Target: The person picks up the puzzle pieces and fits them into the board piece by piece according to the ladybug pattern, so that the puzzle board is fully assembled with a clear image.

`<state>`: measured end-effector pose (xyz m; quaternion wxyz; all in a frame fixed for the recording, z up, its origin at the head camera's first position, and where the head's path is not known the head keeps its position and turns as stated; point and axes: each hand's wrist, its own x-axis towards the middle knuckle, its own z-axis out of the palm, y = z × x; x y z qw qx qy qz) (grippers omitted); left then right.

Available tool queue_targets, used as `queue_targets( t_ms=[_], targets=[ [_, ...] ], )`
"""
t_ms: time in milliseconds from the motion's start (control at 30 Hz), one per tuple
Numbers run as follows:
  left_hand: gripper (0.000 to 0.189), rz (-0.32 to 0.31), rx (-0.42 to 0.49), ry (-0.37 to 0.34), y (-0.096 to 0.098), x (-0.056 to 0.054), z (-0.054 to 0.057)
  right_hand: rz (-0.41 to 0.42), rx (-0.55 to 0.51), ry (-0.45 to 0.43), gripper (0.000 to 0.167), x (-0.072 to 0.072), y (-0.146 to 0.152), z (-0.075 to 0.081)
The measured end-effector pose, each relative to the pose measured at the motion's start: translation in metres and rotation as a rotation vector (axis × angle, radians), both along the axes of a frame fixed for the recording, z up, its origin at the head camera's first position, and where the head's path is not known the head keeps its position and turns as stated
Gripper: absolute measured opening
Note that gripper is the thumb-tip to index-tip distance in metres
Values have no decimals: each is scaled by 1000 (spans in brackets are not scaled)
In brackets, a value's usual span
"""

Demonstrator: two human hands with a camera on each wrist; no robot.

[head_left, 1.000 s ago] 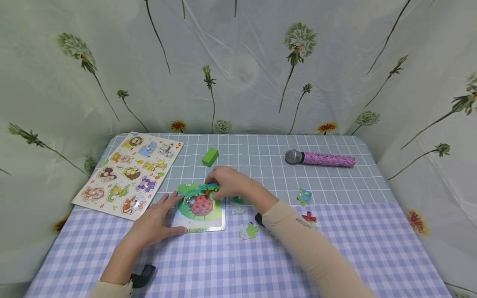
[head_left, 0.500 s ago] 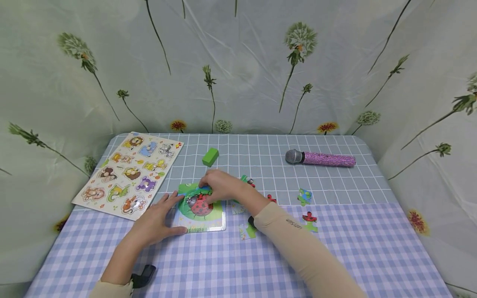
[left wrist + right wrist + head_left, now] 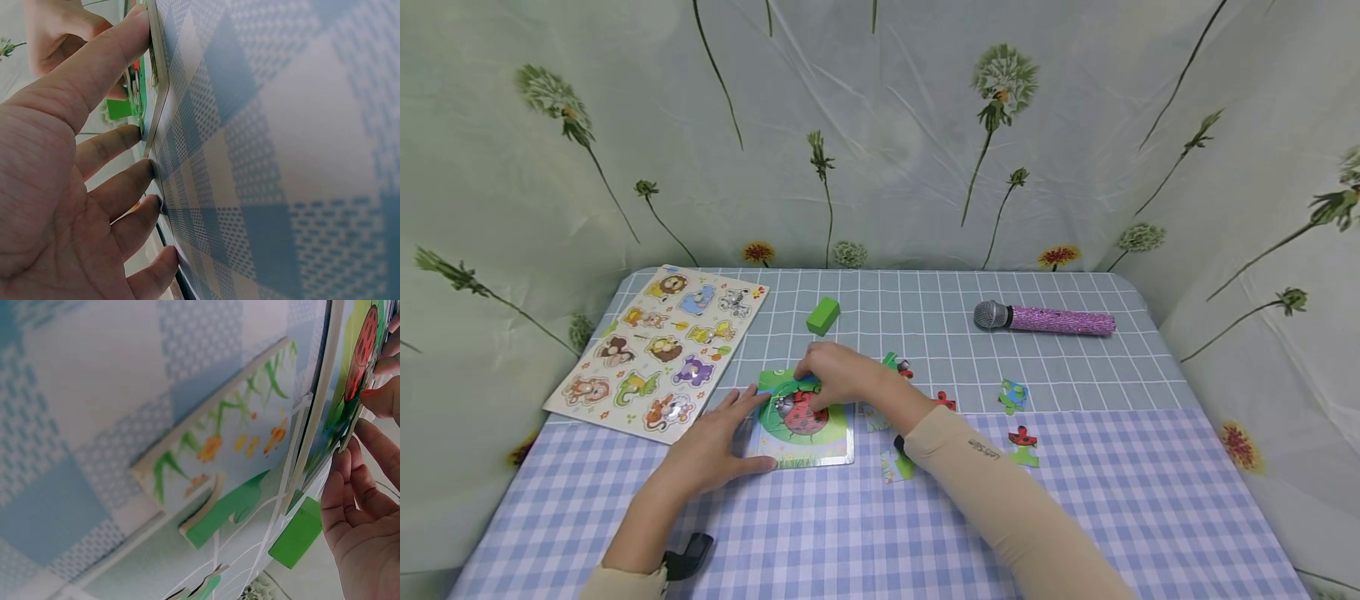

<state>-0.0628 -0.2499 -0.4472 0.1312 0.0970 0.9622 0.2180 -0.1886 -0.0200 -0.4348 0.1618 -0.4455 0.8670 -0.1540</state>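
A ladybug jigsaw board [image 3: 820, 454] lies on the checked cloth, with a red ladybug on green in its frame. My left hand [image 3: 715, 450] rests along the board's left side, fingers spread, thumb at the lower left corner and fingertips at the upper left edge. Over the board's upper part, my right hand [image 3: 842, 372] pinches a thin puzzle piece [image 3: 354, 428] between thumb and fingers. That piece is seen almost edge-on in the right wrist view, and its picture is mostly hidden. Beside the board lies a loose flower-and-grass puzzle piece [image 3: 231, 437].
More loose pieces lie to the right, including a blue-green piece [image 3: 1013, 396] and a red-and-green piece [image 3: 1022, 437]. A green block [image 3: 823, 316] sits behind the board. An animal puzzle board [image 3: 658, 354] is at left, a purple glittery microphone [image 3: 1045, 320] at back right.
My right hand has shifted slightly left and toward me over the board with the puzzle piece, uncovering loose pieces behind the forearm. My left hand has stayed in place.
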Motion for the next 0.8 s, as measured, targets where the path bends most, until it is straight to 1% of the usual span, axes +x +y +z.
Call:
queue_targets(
  t_ms=[567, 800],
  targets=[
    [104, -8, 7, 8, -2, -1, -3, -6, 43, 24, 50, 1, -4, -1],
    [102, -11, 18, 12, -1, 0, -2, -20, 27, 14, 46, 0, -3, -2]
  ],
)
